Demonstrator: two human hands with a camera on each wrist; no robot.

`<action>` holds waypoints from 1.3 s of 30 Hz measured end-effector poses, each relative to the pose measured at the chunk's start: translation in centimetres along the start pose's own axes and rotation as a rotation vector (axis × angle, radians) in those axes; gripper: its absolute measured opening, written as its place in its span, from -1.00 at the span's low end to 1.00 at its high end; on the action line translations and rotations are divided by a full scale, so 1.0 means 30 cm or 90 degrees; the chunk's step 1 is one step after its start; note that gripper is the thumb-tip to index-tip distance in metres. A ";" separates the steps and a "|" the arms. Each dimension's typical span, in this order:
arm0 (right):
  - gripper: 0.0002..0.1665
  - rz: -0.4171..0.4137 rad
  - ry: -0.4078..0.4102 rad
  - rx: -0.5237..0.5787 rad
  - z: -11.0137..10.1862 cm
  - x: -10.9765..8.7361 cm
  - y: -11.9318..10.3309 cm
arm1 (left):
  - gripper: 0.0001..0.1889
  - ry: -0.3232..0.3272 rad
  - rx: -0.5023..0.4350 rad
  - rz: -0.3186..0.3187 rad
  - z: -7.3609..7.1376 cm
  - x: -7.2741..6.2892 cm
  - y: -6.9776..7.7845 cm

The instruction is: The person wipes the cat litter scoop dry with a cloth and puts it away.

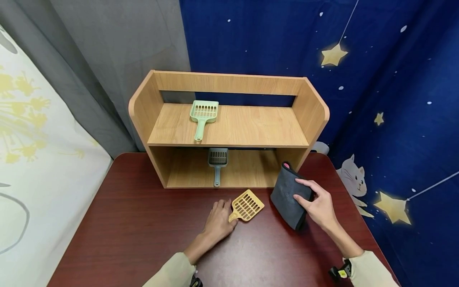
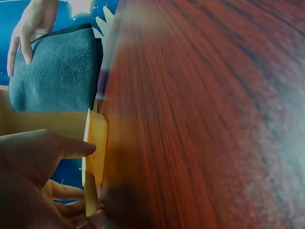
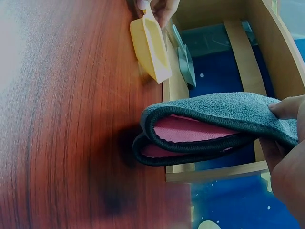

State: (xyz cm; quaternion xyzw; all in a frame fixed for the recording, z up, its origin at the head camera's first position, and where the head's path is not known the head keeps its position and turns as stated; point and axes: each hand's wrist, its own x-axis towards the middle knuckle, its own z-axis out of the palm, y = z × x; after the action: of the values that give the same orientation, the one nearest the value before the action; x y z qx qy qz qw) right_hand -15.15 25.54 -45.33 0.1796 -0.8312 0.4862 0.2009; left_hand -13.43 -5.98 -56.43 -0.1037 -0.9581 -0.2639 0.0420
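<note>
My left hand is low over the table, holding a yellow slotted litter scoop by its handle. The left wrist view shows the thumb against one side of the scoop and fingers curled on the other. To the right, my right hand pinches a folded grey cloth between thumb and fingers, raised in front of the shelf's right end. In the right wrist view the cloth has black stitched edges and a pink inner side. Its far layers hang folded, beyond the fingertips.
A two-tier wooden shelf stands at the back of the dark red table. One green litter scoop lies on its upper tier, one grey-blue scoop on the lower. Blue and grey curtains hang behind.
</note>
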 end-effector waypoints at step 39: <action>-0.43 -0.066 -0.062 0.021 0.009 0.077 0.063 | -0.68 0.005 -0.043 0.188 -0.144 0.037 -0.068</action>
State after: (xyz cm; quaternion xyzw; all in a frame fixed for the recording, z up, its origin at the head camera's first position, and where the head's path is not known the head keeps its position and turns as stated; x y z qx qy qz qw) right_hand -18.11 25.93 -45.66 0.2495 -0.8216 0.4791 0.1821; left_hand -14.85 -9.71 -53.60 -0.2437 -0.9229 -0.2870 0.0806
